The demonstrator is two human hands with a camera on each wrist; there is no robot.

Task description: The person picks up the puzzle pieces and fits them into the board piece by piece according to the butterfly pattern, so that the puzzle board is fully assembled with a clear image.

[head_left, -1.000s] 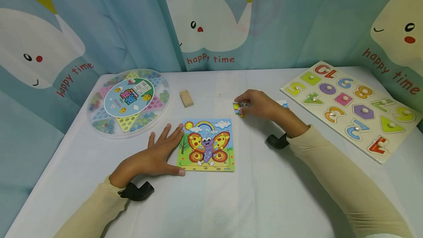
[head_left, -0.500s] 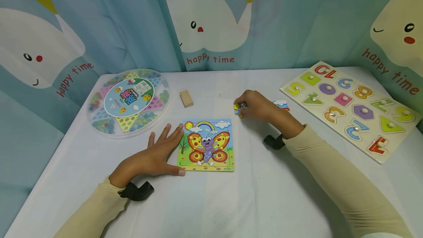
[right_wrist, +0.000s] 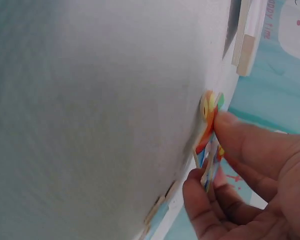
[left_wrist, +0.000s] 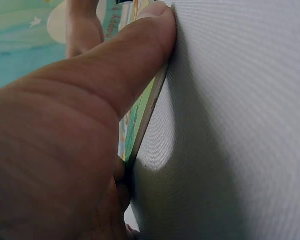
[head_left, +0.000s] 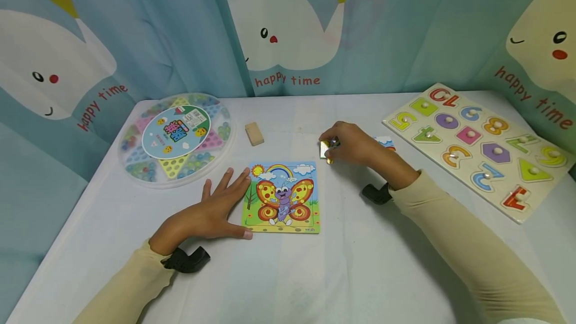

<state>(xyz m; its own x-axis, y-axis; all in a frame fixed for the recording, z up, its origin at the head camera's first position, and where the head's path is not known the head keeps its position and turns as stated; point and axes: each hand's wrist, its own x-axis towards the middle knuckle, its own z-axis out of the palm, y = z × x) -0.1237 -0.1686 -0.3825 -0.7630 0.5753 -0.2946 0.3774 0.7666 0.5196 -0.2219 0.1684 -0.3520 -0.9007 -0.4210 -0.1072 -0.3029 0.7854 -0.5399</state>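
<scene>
My left hand point(head_left: 209, 214) lies spread on the table, its fingertips and thumb touching the left edge of a square butterfly puzzle board point(head_left: 282, 204). In the left wrist view, the thumb of this hand point(left_wrist: 65, 125) crosses the near edge of the board point(left_wrist: 147, 105). Farther right, my right hand point(head_left: 353, 144) pinches small jigsaw puzzle pieces point(head_left: 325, 150) between thumb and fingers. Up close in the right wrist view, an orange and yellow piece point(right_wrist: 208, 127) shows at the fingertips, with another beside it. My fingers partly hide them.
A colourful printed piece point(head_left: 385, 142) lies partly behind the right forearm. A number-and-shape peg board point(head_left: 477, 151) stands at the right. A wooden block point(head_left: 254, 134) and a round bead case point(head_left: 175, 139) are at the back left. A printed curtain point(head_left: 180, 29) borders the table.
The pieces in my right hand have tilted, and the front one now shows a bright, shiny face. That hand has shifted only slightly. My left hand stays put on the board's edge.
</scene>
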